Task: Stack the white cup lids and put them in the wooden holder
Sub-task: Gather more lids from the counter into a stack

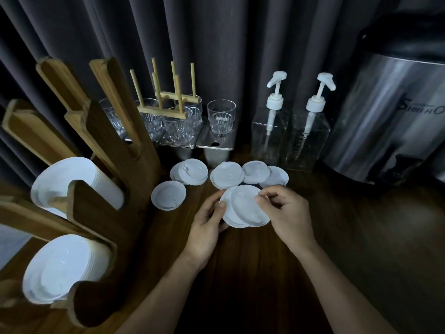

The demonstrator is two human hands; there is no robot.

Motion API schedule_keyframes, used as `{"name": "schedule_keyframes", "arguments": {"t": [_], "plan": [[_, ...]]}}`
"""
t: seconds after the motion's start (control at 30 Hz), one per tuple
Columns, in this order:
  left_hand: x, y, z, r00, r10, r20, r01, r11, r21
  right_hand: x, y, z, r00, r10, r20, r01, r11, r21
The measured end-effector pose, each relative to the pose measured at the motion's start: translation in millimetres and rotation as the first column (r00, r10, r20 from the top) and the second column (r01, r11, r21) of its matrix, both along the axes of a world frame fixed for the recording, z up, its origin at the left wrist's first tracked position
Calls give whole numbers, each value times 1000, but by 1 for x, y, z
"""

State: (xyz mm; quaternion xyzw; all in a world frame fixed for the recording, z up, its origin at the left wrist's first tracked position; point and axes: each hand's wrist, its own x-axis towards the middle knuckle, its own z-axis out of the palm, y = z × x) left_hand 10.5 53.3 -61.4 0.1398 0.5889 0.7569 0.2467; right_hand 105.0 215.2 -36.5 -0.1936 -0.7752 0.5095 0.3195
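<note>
While mid-stack, held two overlapping white cup lids over the wooden table, with left hand curled round their rim and right hand pinching the upper one, next probably needing them seated flush, the loose lids beyond gathered, then all slotted into the wooden holder, already carrying two lid stacks.

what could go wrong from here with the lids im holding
The two white round plastic lids sit offset, not nested, pinched at their edges by the left hand and right hand; one may slip out. The loose white lids lie just beyond both hands and could get knocked.
</note>
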Motion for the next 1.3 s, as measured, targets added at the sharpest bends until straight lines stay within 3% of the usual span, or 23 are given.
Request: {"name": "schedule_keyframes", "arguments": {"t": [0.2,0.37,0.63,1.0,1.3], "plan": [[-1,-3,-2,1000,-18,-6,18,1000,7,-5,-10,-7,999,-29,36,27,998,52],[-3,-4,-6,1000,-5,11,5,999,31,-6,-10,-2,998,-36,50,36,999,4],[-3,-5,-8,1000,-12,-12,12,1000,18,-8,-11,-5,999,-47,18,47,999,12],[-1,-6,-4,999,-37,-23,38,999,30,-11,-14,-9,969,-224,-100,222,975,-29],[1,-8,-5,998,-42,-46,45,997,68,-7,-17,-15,977,-204,-63,203,979,-31]]}}
